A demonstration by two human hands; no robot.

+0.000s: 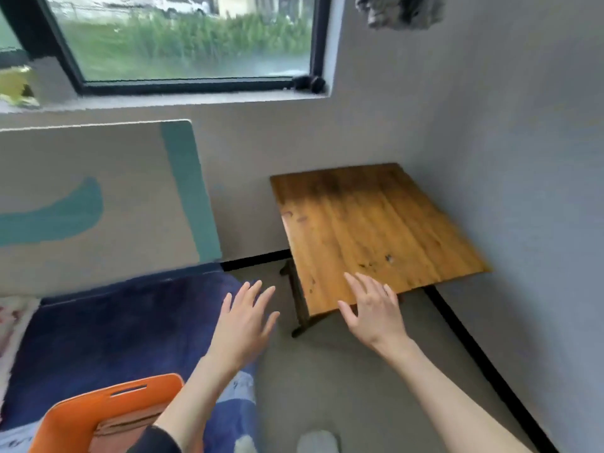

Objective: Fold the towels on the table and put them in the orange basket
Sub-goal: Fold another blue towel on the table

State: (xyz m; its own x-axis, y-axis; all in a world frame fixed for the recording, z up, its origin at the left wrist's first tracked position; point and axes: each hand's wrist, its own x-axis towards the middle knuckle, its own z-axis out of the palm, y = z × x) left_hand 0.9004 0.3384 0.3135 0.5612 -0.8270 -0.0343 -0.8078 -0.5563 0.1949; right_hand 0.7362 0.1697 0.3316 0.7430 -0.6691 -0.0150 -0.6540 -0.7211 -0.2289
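Head view, looking down into a room corner. Left hand (243,318): held in the air at about 6 o'clock, palm down, fingers straight and spread apart, holding nothing; below it lie the bed (108,338) edge and grey floor (343,380). Right hand (372,308): at 5 o'clock from frame centre, fingers likewise straight and spread, holding nothing; its fingertips overlap the near edge of the table (369,223), though contact with the wood cannot be told.

Table: a small wooden top on dark legs, at 3 o'clock from centre, set against the right wall (523,158); its surface shows only grain and a few dark marks.

Basket (98,416): orange, at 7 o'clock in the lower left corner, beside the left forearm and on the bed. Inside it a folded pinkish towel (127,423) is partly visible, lying flat against the far wall of the basket.

Bed: dark blue cover, at 8 o'clock, with a beige and teal headboard (98,204) rising behind it at 9 o'clock.

Window (183,40): dark-framed, at 11 o'clock, greenery blurred beyond. A grey cloth (398,11) hangs at 1 o'clock at the top edge. A light slipper (318,443) shows at the bottom edge.
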